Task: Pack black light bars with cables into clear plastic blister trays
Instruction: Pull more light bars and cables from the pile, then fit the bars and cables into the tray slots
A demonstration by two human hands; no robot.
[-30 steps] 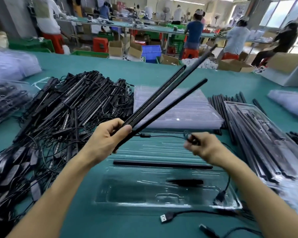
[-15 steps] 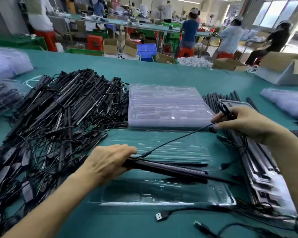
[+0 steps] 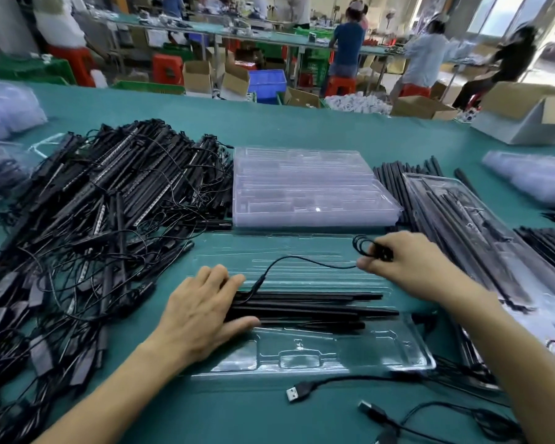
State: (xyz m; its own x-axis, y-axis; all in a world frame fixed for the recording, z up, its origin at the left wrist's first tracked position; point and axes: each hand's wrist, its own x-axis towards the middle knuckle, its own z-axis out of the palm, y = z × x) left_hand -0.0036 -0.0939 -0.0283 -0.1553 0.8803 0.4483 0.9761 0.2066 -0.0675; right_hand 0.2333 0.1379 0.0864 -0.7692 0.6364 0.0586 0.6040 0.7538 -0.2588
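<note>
A clear blister tray [image 3: 382, 354] lies open on the green table in front of me. Several black light bars [image 3: 318, 307] lie lengthwise across its middle. My left hand [image 3: 202, 312] rests flat on their left ends, fingers straight. A thin black cable [image 3: 302, 261] runs from the bars' left end up to my right hand [image 3: 407, 267], which pinches a small coil of it above the tray's right part.
A big tangled heap of light bars and cables [image 3: 93, 219] fills the left. A stack of clear trays [image 3: 308, 187] sits behind. Packed trays and loose bars [image 3: 468, 225] lie at the right. USB plugs [image 3: 297, 392] trail near the front edge.
My left hand brought the raised bars down into the tray and now lies flat on them. My right hand pulled the cable out to the right, then came back holding it coiled.
</note>
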